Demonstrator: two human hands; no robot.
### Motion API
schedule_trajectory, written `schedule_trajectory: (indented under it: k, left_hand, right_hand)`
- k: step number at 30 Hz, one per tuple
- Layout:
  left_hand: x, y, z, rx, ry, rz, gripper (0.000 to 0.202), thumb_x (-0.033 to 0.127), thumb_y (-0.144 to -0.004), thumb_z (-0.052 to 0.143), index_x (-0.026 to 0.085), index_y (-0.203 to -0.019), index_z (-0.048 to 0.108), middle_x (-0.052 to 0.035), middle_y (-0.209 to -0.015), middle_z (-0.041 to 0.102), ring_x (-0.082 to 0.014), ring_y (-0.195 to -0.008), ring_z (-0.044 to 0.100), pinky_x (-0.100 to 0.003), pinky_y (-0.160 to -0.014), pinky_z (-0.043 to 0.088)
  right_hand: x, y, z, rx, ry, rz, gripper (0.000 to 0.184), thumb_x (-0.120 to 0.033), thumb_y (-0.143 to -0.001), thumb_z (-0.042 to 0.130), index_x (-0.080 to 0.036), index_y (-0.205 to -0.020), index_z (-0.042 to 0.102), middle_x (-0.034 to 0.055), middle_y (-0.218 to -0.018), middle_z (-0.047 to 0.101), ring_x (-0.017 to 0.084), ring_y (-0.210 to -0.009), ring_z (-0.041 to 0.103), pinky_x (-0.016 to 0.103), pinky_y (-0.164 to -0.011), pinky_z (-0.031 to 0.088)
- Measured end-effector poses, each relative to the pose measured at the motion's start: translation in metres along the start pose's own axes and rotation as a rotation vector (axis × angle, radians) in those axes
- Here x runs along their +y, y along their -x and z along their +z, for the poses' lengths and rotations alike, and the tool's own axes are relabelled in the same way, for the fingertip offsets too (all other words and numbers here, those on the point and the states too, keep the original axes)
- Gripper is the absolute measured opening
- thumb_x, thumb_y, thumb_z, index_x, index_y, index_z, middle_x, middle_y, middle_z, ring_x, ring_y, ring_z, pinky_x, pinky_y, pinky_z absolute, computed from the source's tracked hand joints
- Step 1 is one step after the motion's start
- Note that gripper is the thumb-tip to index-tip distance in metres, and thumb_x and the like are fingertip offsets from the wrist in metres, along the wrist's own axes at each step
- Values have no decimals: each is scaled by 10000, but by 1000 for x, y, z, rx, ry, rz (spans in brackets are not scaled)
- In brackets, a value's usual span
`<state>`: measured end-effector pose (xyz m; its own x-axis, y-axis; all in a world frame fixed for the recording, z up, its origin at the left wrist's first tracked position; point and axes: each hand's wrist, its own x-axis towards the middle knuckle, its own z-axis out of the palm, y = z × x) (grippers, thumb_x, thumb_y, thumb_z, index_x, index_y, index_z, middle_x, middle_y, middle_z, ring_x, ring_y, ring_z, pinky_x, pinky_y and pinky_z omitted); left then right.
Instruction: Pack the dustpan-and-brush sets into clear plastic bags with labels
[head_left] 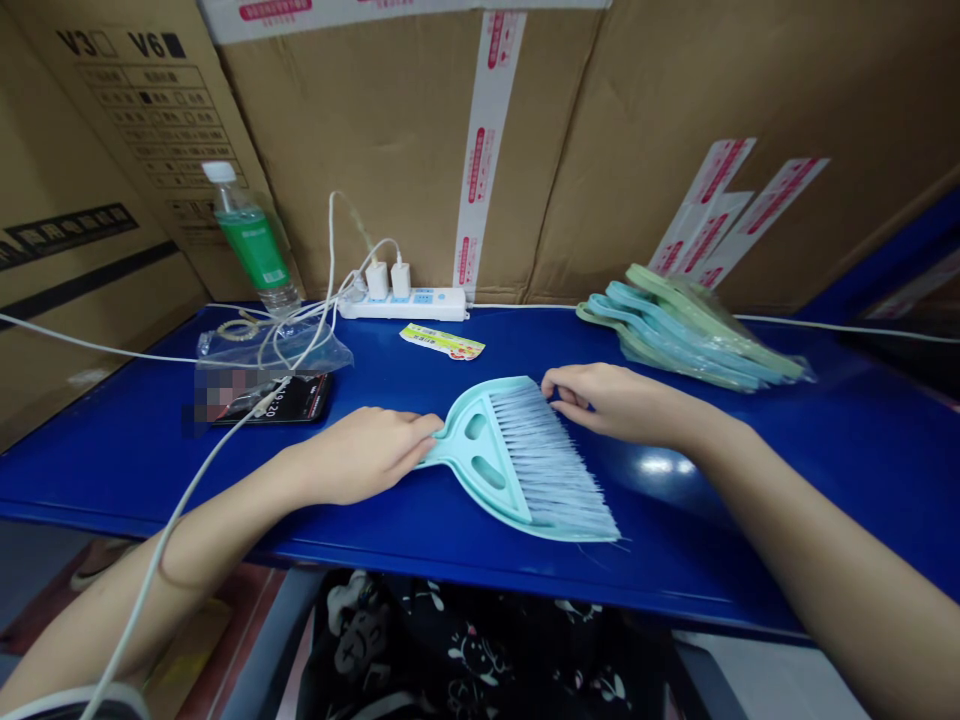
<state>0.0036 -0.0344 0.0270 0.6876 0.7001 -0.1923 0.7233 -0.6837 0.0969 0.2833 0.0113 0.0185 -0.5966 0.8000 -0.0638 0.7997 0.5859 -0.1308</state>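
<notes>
Here, pale turquoise brush [517, 455] (bristles splayed)

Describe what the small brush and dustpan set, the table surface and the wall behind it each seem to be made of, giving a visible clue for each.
Brush and dustpan set: probably moulded plastic, matte pale teal, with fine synthetic-looking bristles. Table: likely painted metal or laminate; its glossy blue face reflects light. Wall behind: corrugated cardboard boxes, dull brown, with taped seams.
</notes>
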Motion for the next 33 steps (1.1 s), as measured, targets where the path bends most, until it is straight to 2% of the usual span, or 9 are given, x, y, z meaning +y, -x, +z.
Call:
schedule_trajectory:
  k: [18,23,33]
  left_hand:
    - [0,1,1,29,-29,10,298,273,-1000,244,189,-989,529,-43,-907,666,-190,-754,641,-295,-677,461]
    - [2,0,0,2,-42,-12,274,260,-998,272,188,-1029,534,-49,-941,672,-207,-793,652,-316,-702,473]
    - [3,0,0,3,-68,-11,258,257,-993,284,191,-987,533,-44,-903,665,-201,-746,642,-300,-652,455]
  right_hand:
    - [1,0,1,-6,-13,-6,130,-206,-844,415,-211,-854,545,41,-718,608,188,-637,544,298,-599,378]
    - [3,1,2,17,-14,-22,136,-213,-846,423,-221,-861,558,29,-700,606,179,-629,545,291,-585,378]
    - [-1,1,0,-5,5,7,116,-208,-842,425,-210,-865,539,38,-718,602,183,-623,543,291,-591,376]
